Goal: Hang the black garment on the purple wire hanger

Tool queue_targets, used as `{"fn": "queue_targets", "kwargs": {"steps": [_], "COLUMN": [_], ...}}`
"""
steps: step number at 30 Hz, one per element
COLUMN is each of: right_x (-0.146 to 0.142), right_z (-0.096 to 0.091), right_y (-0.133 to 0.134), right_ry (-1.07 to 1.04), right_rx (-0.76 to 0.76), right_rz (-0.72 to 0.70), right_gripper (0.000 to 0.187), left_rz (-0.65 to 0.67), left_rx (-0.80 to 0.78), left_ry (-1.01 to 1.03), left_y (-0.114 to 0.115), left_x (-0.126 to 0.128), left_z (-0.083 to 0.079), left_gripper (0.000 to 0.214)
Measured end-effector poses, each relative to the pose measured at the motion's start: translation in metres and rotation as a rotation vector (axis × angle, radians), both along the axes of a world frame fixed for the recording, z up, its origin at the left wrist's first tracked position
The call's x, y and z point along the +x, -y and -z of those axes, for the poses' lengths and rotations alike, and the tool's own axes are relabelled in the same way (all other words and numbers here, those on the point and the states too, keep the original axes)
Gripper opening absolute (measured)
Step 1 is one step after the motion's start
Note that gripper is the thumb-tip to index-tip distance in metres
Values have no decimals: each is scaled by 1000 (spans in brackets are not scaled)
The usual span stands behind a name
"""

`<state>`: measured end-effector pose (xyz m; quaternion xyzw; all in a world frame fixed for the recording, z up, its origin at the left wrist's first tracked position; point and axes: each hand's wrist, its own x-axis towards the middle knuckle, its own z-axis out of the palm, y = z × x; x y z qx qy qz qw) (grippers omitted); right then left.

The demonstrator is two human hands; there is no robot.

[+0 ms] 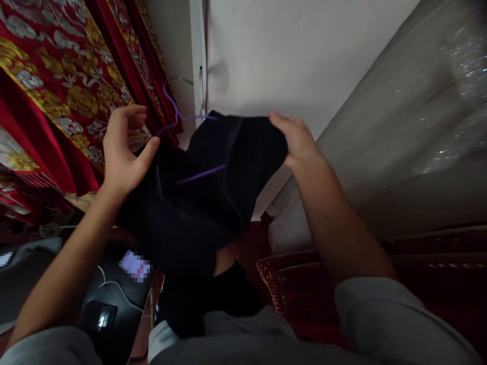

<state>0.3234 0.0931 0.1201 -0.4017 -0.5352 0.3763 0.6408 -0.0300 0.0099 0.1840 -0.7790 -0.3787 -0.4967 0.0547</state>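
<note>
A dark garment (190, 213) hangs in front of me, its lower part dropping toward my lap. A purple hanger (201, 174) is partly inside it; the hook and neck rise above the cloth at the upper left. My right hand (299, 137) is closed on the garment's upper right edge, thumb on top. On the other side my left hand (127, 147) is open, fingers bent and apart from the thumb, beside the garment's left part. Its thumb is next to the cloth; whether it touches is unclear. Folds hide the rest of the hanger.
Red curtains (76, 86) with gold and silver patterns hang at the left. A white wall (281, 61) stands ahead, and a large plastic-wrapped object (403, 132) at the right. Below left, a black tabletop (125, 304) bears a phone (135, 265) and a white cable (119, 286).
</note>
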Motion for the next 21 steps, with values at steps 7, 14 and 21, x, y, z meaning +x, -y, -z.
{"fn": "queue_targets", "kwargs": {"steps": [7, 14, 21], "right_x": [-5, 26, 44], "right_z": [-34, 9, 12], "right_y": [-20, 21, 14], "right_ry": [-222, -169, -94], "right_rx": [-68, 77, 157], "right_rz": [25, 207, 393], "right_gripper": [22, 40, 27], "left_rz": [-45, -41, 225], "left_rx": [-148, -513, -581], "left_ry": [-390, -684, -453], "left_y": [1, -3, 33], "left_x": [25, 47, 78], "left_z": [43, 101, 152], "left_gripper": [44, 44, 29]}}
